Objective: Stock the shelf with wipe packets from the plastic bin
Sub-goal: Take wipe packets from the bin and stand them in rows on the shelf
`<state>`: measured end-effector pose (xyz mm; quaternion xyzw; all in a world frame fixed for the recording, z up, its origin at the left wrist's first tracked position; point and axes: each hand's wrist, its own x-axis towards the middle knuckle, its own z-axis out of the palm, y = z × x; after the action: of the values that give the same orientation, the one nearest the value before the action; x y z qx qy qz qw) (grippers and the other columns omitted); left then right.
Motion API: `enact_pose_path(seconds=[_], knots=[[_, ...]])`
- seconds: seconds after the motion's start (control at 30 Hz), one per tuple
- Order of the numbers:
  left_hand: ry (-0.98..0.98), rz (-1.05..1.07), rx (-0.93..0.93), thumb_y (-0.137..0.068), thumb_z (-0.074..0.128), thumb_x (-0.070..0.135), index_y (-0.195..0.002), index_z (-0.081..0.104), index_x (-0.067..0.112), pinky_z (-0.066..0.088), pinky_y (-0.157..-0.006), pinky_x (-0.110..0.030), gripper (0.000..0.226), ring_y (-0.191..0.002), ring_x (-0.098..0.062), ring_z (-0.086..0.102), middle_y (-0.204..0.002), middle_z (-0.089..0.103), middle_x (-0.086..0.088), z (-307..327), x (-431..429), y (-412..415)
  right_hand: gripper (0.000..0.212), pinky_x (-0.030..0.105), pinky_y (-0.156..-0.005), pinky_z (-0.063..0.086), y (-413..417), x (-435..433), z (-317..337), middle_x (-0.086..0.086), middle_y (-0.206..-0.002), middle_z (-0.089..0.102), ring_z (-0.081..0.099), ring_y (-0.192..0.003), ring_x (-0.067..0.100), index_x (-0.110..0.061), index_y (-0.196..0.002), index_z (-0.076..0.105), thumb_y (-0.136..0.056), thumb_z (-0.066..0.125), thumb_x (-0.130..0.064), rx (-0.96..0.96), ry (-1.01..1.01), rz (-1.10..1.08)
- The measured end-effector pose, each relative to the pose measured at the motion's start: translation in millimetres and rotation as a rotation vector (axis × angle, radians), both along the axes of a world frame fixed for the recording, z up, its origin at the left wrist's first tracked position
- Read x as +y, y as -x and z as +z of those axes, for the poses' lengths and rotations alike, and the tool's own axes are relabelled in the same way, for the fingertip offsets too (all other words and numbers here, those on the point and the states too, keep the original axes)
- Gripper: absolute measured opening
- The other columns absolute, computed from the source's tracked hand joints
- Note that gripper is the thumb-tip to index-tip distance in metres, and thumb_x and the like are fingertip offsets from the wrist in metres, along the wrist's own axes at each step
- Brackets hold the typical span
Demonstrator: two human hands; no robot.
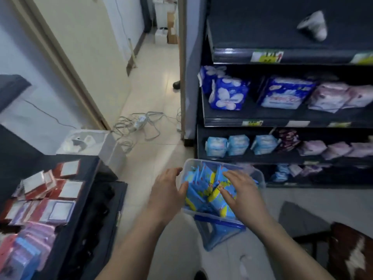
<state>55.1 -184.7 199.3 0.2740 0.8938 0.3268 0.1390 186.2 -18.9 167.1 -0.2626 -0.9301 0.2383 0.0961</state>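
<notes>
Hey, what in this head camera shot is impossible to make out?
- Head view: whether the right hand holds any wipe packets; its palm covers them.
- Head view: price tags' print, blurred.
- Head view: pale object on the top shelf, smeared by blur.
- Head view: plastic bin floor, under the packets.

Honestly nothing is reading clearly here. The yellow price tag (266,57) on the front edge of the top shelf (262,27), upper right of the frame, is showing dark marks, but they're smearing into blur. One level down, the big blue pack (286,93) is carrying pinkish lettering across its front, way too fuzzy to make out. Same deal with the smaller shelf tags (252,123) under it and the blue-and-yellow wipe packets (203,190) at lower middle: the print is just blurring out.
</notes>
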Motion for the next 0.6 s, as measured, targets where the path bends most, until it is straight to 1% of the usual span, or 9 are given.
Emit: enact_pose_path(seconds=[0.07,0.17,0.2,0.27,0.3,0.37,0.43,0.5,0.6], knots=[[0.041,-0.076,-0.049,-0.09,0.059,0.024,-0.127,0.053,0.017,0.039,-0.099,-0.031,0.039,-0.115,-0.018,0.052,-0.123,0.056,-0.001,-12.6,27.1,0.1,0.045,0.047,-0.103,0.039,-13.8,20.6,-12.9,0.01,-0.121,0.064,0.058,-0.114,0.031,-0.01,-0.118,0.064,-0.076,0.062,-0.029,-0.028,0.037,-0.082],[0.094,-0.173,-0.11,-0.089,0.058,0.022,-0.125,0.054,0.017,0.041,-0.096,-0.032,0.037,-0.113,-0.021,0.053,-0.122,0.056,-0.002,-32.1,63.4,7.1,0.047,0.043,-0.098,0.045,-28.9,43.3,-29.7,0.01,-0.118,0.065,0.06,-0.109,0.031,-0.009,-0.117,0.065,-0.079,0.055,-0.034,-0.05,0.089,-0.174],[0.11,-0.207,-0.134,-0.089,0.059,0.022,-0.125,0.054,0.018,0.042,-0.096,-0.032,0.036,-0.112,-0.021,0.054,-0.121,0.055,-0.002,-39.6,76.4,10.5,0.044,0.042,-0.097,0.045,-32.9,49.5,-35.2,0.01,-0.117,0.066,0.06,-0.108,0.031,-0.008,-0.116,0.065,-0.08,0.056,-0.033,-0.044,0.093,-0.212],[0.152,-0.295,-0.159,-0.088,0.059,0.022,-0.124,0.054,0.02,0.043,-0.097,-0.036,0.036,-0.113,-0.023,0.054,-0.121,0.055,-0.003,-55.4,99.8,19.0,0.038,0.04,-0.098,0.043,-38.2,57.8,-44.8,0.01,-0.119,0.065,0.059,-0.11,0.031,-0.007,-0.117,0.064,-0.081,0.066,-0.021,-0.046,0.112,-0.289],[0.186,-0.352,-0.162,-0.088,0.058,0.021,-0.125,0.054,0.019,0.042,-0.098,-0.037,0.037,-0.116,-0.024,0.053,-0.123,0.055,-0.004,-65.0,113.2,23.4,0.039,0.04,-0.099,0.043,-39.9,62.3,-51.3,0.01,-0.12,0.064,0.058,-0.112,0.031,-0.008,-0.118,0.064,-0.08,0.069,-0.015,-0.055,0.124,-0.327],[0.274,-0.478,-0.141,-0.089,0.059,0.02,-0.129,0.053,0.017,0.04,-0.101,-0.038,0.041,-0.122,-0.025,0.05,-0.13,0.053,-0.007,-83.3,139.6,31.7,0.042,0.039,-0.097,0.044,-42.9,70.7,-66.6,0.01,-0.119,0.065,0.06,-0.109,0.032,-0.008,-0.118,0.064,-0.076,0.072,-0.011,-0.076,0.139,-0.393],[0.333,-0.581,-0.132,-0.09,0.059,0.02,-0.134,0.049,0.016,0.041,-0.101,-0.038,0.046,-0.122,-0.025,0.05,-0.133,0.052,-0.007,-98.0,161.0,37.9,0.042,0.04,-0.095,0.047,-45.2,75.5,-81.7,0.01,-0.118,0.065,0.06,-0.107,0.031,-0.009,-0.118,0.063,-0.077,0.071,-0.014,-0.107,0.167,-0.433],[0.383,-0.689,-0.13,-0.091,0.059,0.02,-0.137,0.046,0.016,0.042,-0.101,-0.039,0.048,-0.121,-0.027,0.051,-0.134,0.051,-0.007,-118.3,183.5,42.1,0.042,0.04,-0.095,0.047,-45.5,81.9,-99.4,0.008,-0.121,0.064,0.059,-0.108,0.03,-0.01,-0.121,0.061,-0.08,0.068,-0.018,-0.132,0.203,-0.493],[0.481,-0.844,-0.064,-0.09,0.06,0.021,-0.138,0.044,0.018,0.042,-0.1,-0.039,0.051,-0.124,-0.028,0.048,-0.135,0.05,-0.007,-154.4,211.9,44.5,0.041,0.037,-0.095,0.046,-44.8,88.9,-125.8,0.007,-0.122,0.063,0.058,-0.11,0.027,-0.01,-0.123,0.06,-0.083,0.065,-0.018,-0.124,0.241,-0.568]])
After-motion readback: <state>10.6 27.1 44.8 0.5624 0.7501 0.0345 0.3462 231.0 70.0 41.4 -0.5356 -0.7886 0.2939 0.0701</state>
